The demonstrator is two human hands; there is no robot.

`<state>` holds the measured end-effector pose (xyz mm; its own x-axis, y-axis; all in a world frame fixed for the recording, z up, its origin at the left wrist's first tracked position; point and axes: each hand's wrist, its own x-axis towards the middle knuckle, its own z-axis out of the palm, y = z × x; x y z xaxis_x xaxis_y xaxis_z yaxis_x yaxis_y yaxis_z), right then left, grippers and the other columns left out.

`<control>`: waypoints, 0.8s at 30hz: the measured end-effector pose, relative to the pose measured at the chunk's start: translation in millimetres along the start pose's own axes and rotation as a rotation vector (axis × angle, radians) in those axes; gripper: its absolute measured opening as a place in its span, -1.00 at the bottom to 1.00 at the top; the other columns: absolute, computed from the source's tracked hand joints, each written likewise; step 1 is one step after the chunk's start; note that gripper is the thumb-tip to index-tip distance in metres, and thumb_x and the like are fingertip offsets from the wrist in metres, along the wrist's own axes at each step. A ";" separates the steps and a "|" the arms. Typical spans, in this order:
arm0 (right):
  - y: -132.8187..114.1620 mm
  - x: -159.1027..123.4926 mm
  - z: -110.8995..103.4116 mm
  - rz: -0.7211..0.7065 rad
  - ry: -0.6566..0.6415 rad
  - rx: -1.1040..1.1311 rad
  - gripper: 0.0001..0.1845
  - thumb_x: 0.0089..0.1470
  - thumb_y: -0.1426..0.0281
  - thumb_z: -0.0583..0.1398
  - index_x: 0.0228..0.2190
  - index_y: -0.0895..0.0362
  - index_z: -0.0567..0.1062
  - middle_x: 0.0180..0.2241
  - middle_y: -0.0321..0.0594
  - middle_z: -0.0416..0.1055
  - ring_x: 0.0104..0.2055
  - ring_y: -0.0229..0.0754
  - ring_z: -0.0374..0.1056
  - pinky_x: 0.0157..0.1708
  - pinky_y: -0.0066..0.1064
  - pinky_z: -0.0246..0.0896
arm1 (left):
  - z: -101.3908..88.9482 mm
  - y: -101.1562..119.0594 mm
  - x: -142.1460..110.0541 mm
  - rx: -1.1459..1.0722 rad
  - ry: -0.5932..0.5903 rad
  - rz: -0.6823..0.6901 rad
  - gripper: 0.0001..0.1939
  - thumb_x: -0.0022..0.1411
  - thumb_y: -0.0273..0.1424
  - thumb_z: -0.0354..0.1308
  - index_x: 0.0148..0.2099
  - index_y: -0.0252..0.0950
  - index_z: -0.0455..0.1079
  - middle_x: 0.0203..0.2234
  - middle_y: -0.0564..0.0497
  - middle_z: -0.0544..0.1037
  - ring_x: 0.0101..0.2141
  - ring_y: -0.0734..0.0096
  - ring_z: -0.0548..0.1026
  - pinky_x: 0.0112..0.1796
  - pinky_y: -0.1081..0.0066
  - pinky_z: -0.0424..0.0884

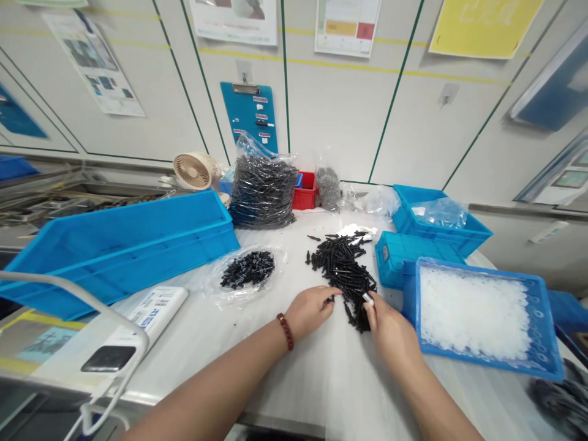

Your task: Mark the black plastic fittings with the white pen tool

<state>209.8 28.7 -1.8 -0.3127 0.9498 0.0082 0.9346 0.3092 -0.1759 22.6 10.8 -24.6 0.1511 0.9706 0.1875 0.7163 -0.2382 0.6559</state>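
Observation:
A heap of slim black plastic parts [342, 264] lies on the white worktop between my hands. My left hand [312, 311], with a beaded bracelet at the wrist, is closed at the near left edge of the heap. Between its fingers a small black part [329, 299] shows, mostly hidden. At the heap's right edge, my right hand [389, 327] pinches a small whitish piece [368, 299] between thumb and fingers; its exact kind is unclear. Left of the heap, short black parts with grey bands [248, 269] lie on an open clear plastic bag [214, 288].
At right stands a blue tray [487, 366] of small white translucent pieces, with blue bins [422, 248] behind it. A long blue bin [138, 236], a power strip [158, 309] and a phone [109, 359] are at left. A full bag of black parts [263, 190] stands at the back.

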 end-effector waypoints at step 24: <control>7.6 -1.2 8.0 -0.217 -0.063 0.373 -0.73 0.16 0.35 -0.13 -0.35 0.12 0.32 -0.49 -0.22 0.35 -0.47 -0.19 0.23 -0.49 -0.46 -0.06 | -0.2 9.2 -6.2 0.007 -0.075 0.046 -0.89 0.11 -0.49 -0.02 -0.26 -0.30 0.26 -0.43 0.05 0.40 -0.42 0.45 0.35 -0.36 0.48 0.29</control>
<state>215.9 29.6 -11.0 -0.5154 0.8566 0.0264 0.7248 0.4521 -0.5200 28.1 2.6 -19.6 0.2339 0.9587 0.1618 0.7125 -0.2822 0.6424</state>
